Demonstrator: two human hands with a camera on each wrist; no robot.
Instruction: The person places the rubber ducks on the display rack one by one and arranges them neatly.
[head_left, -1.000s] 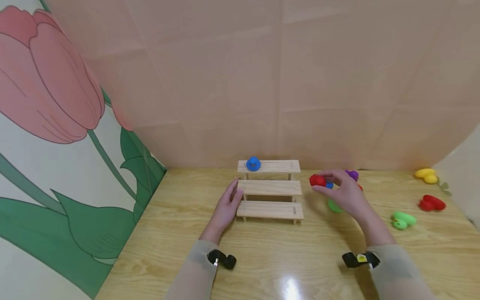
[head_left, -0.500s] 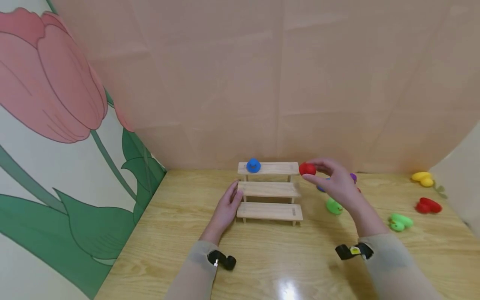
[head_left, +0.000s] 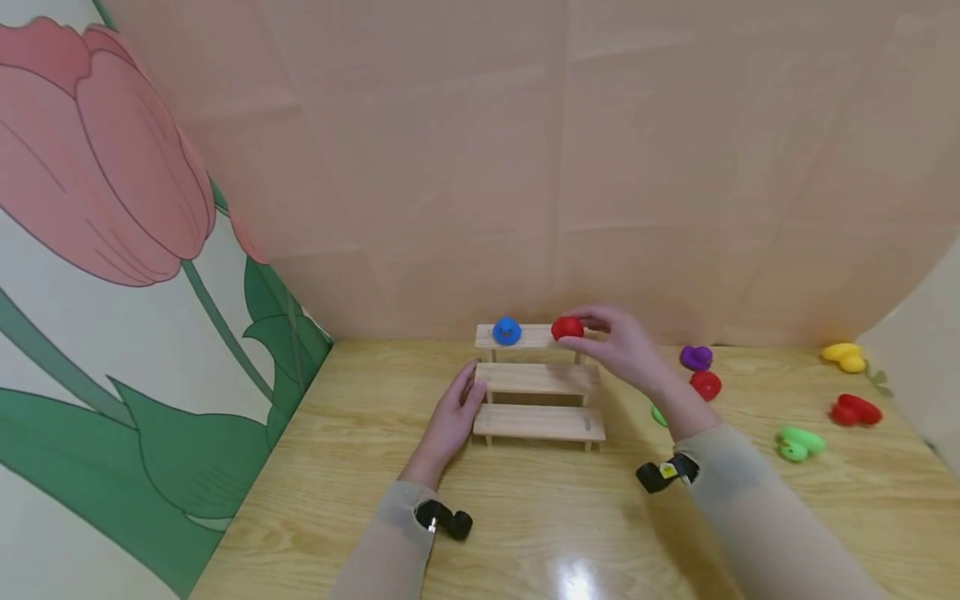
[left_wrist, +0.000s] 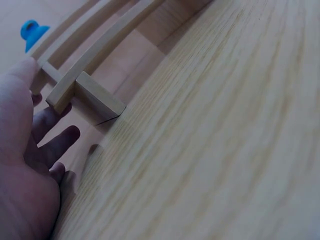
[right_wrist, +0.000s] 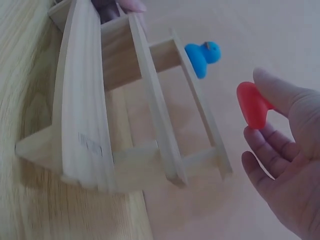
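Note:
A three-step wooden stand [head_left: 537, 379] rests on the table, with a blue toy duck [head_left: 507, 332] at the left of its top step. My left hand [head_left: 452, 408] holds the stand's left end; in the left wrist view the thumb lies by the upper steps and the fingers reach round the end. My right hand [head_left: 618, 346] pinches a red toy duck [head_left: 567, 328] between thumb and fingers at the right part of the top step. In the right wrist view this red duck [right_wrist: 253, 105] appears apart from the step's edge.
Right of the stand lie a purple toy duck [head_left: 696, 358], a red one [head_left: 706, 385] and a green one [head_left: 659, 415] partly hidden by my right arm. Farther right are yellow [head_left: 843, 357], red [head_left: 856, 410] and green [head_left: 800, 444] ducks. A beige backdrop [head_left: 555, 167] closes the rear.
My right hand has carried the red duck leftward from beside the stand to over the top step's right part. The left hand stays on the stand's left end.

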